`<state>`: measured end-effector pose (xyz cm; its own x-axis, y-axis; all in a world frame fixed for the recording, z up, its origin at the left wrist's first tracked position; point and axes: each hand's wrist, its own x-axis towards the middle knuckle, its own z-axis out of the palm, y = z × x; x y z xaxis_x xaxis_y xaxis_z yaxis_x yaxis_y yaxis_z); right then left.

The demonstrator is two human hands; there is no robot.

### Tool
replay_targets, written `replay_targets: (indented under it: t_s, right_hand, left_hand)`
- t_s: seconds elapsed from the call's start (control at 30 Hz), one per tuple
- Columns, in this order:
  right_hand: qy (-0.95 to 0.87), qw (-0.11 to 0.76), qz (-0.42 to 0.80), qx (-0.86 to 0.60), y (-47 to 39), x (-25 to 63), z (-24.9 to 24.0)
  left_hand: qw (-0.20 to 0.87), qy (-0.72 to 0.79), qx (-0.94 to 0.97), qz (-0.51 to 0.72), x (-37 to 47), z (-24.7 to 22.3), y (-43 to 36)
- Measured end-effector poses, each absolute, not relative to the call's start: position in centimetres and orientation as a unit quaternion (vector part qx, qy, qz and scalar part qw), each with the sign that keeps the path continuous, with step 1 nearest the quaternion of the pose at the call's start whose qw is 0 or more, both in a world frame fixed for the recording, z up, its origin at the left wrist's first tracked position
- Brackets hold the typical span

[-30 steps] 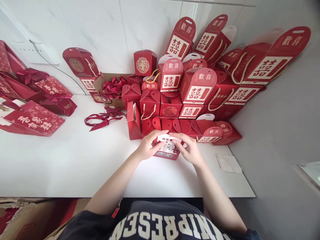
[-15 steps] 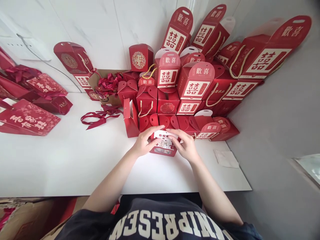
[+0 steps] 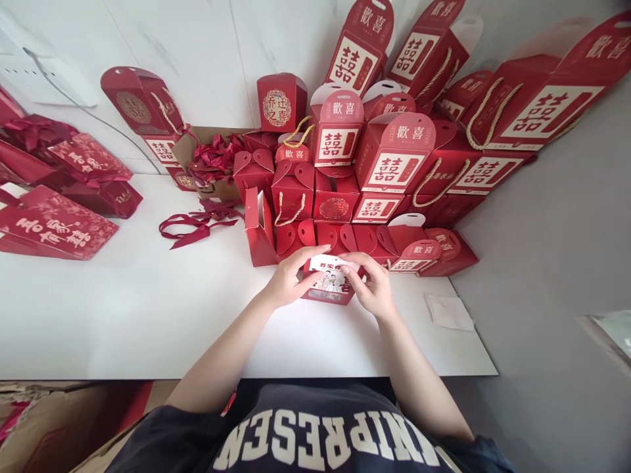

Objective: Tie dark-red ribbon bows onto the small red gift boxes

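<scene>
A small red gift box (image 3: pixel 329 297) with a white printed top and a couple drawn on its front stands on the white table, between my hands. My left hand (image 3: pixel 292 279) grips its upper left side, thumb on the front and fingers reaching over the top. On the upper right, my right hand (image 3: pixel 371 284) pinches the white top part between thumb and fingers. The back of the box is hidden from me. Right behind it is a row of red gift boxes (image 3: pixel 337 238) with rounded flaps.
Stacked red boxes (image 3: pixel 394 167) with rope handles fill the back right against the wall. A cardboard box (image 3: pixel 219 187) holds dark red ribbons, and a loose ribbon (image 3: pixel 190 230) lies before it. More red boxes (image 3: pixel 59 226) are at left. A white napkin (image 3: pixel 448 311) lies at right.
The view has shifted slightly. Both hands stay on the gift box, and my right thumb and fingers have moved a little along its top edge.
</scene>
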<state>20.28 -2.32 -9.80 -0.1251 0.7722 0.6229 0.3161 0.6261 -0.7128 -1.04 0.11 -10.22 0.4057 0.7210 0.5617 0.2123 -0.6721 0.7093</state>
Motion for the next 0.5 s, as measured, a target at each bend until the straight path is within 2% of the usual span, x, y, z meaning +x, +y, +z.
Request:
replay_targets:
  t_s: [0.5]
  right_hand:
    - [-0.706, 0.533, 0.225, -0.408, -2.27, 20.69, -10.59]
  left_hand:
    - [0.268, 0.308, 0.792, 0.453, -0.58, -10.09, -0.21]
